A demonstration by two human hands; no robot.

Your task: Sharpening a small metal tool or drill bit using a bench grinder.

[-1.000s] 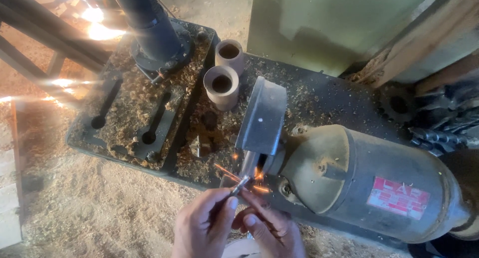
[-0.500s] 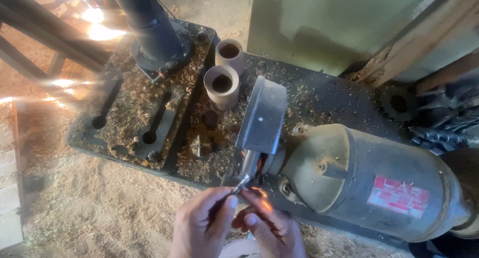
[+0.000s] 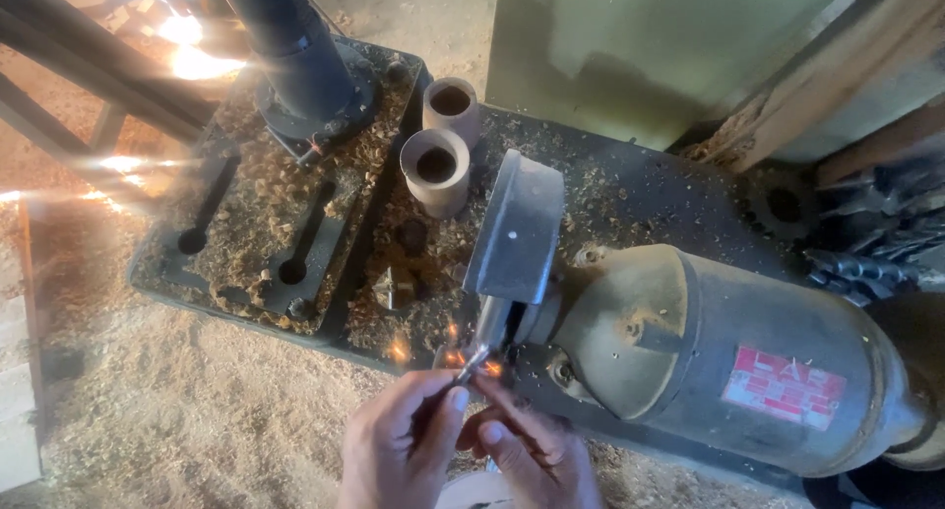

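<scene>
Both my hands hold a thin metal bit [image 3: 471, 363] against the grinding wheel [image 3: 489, 322] of a bench grinder. My left hand [image 3: 399, 450] pinches the bit's shank between thumb and fingers. My right hand [image 3: 532, 452] steadies it from the right. Orange sparks [image 3: 448, 354] fly off where the tip meets the wheel. A grey metal guard [image 3: 517, 225] covers the wheel's top. The grinder's rusty motor housing [image 3: 738, 356] lies to the right, with a red label on it.
Two short brown tubes [image 3: 438, 164] stand behind the guard. A slotted metal base [image 3: 246, 243] with a dark column [image 3: 295, 51] sits at the left, strewn with wood shavings. Sawdust [image 3: 148, 420] covers the floor. Gears and metal parts [image 3: 847, 233] lie at the right.
The hands stay at the wheel with the bit. The sparks have shifted and now spray lower left of the tip.
</scene>
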